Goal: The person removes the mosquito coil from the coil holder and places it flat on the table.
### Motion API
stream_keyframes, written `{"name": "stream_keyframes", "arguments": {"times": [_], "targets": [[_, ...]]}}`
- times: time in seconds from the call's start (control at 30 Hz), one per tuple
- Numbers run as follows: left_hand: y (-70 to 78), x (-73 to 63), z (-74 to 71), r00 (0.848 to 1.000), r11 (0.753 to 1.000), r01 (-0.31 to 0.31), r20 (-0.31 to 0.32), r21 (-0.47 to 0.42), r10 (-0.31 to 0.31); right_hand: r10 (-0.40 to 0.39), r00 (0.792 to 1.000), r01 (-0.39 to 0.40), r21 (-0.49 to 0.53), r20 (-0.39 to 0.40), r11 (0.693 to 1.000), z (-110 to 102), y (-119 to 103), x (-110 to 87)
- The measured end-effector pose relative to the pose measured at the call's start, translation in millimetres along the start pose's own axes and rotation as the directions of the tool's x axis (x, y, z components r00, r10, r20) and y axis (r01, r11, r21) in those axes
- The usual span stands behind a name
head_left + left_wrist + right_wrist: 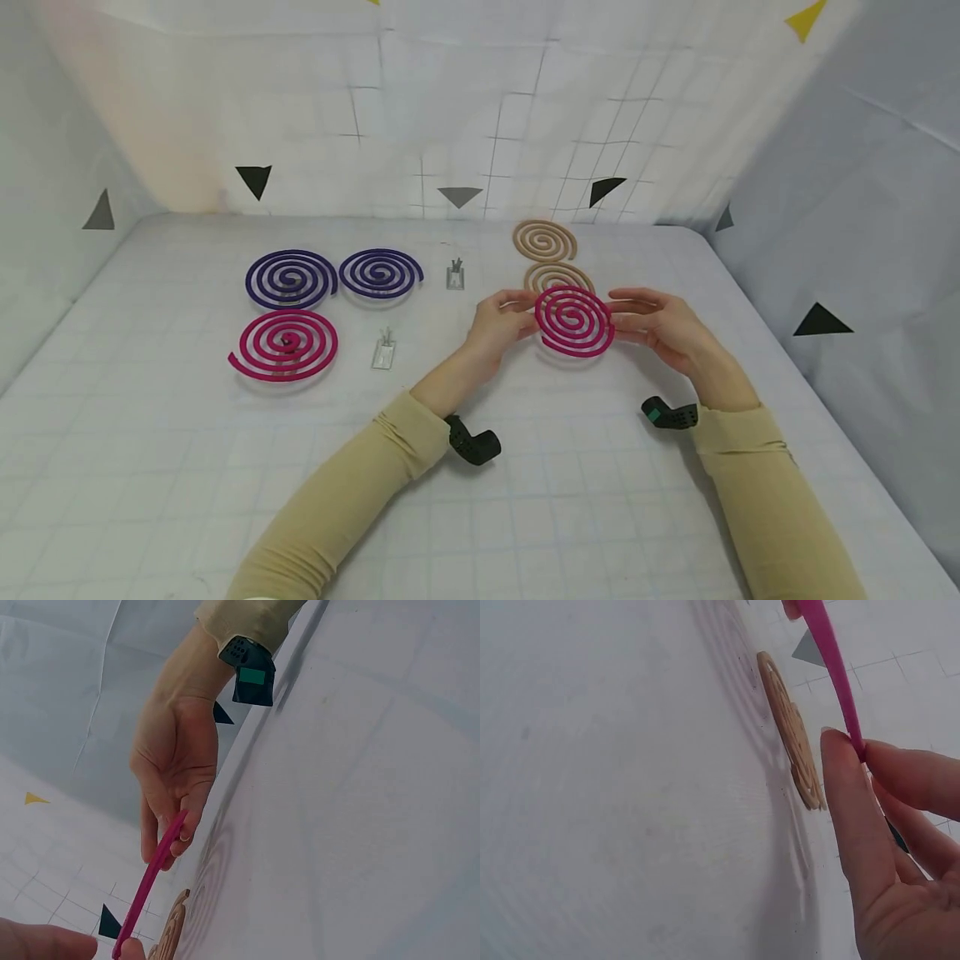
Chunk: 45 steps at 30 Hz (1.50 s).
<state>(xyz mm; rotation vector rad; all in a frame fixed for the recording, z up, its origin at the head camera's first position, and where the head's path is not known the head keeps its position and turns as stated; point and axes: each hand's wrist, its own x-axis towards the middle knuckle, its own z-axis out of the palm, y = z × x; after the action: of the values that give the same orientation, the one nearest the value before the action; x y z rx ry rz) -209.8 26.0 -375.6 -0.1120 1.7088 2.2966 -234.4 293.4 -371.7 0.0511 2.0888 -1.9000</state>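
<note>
A pink mosquito coil (573,316) is held up off the table between both hands, tilted toward the head camera. My left hand (497,327) pinches its left edge between thumb and fingers. On the opposite edge, my right hand (670,330) has thumb and forefinger closed on the rim, as the right wrist view shows. Edge-on, the coil (150,881) looks thin and flat in the left wrist view. Just behind it lie two tan coils, one farther back (544,240) and one nearer (558,271), which the pink coil partly covers.
Two dark purple coils (291,279) (381,273) and another pink coil (288,343) sit at the left, with bits of metal showing beneath. Two small metal stands (455,277) (384,356) are between the groups. White sheeting (450,108) with triangular markers walls the table.
</note>
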Motion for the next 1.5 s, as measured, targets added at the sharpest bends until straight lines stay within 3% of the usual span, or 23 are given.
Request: {"name": "stream_keyframes", "arguments": {"times": [0.3,0.77,1.2,1.5], "targets": [[-4.1,-1.3,1.7,1.0,0.999,0.016,-0.004,0.043,-0.016,0.023,1.0,-0.025,-0.112,-0.021,0.993,1.8,-0.1,-1.3],[-9.1,-3.9,0.6,0.999,0.989,-0.044,0.0,0.138,0.044,0.027,1.0,-0.028,-0.097,-0.002,0.995,2.1,0.2,-2.7],[-7.9,-4.0,0.4,0.999,0.973,-0.036,-0.011,0.228,0.039,0.031,1.0,-0.03,-0.106,0.005,0.994,1.6,-1.3,-2.9],[-8.7,-4.5,1.3,0.999,0.973,-0.049,-0.001,0.224,0.051,0.025,1.0,-0.024,-0.16,0.006,0.987,4.1,-0.2,-3.8]]}}
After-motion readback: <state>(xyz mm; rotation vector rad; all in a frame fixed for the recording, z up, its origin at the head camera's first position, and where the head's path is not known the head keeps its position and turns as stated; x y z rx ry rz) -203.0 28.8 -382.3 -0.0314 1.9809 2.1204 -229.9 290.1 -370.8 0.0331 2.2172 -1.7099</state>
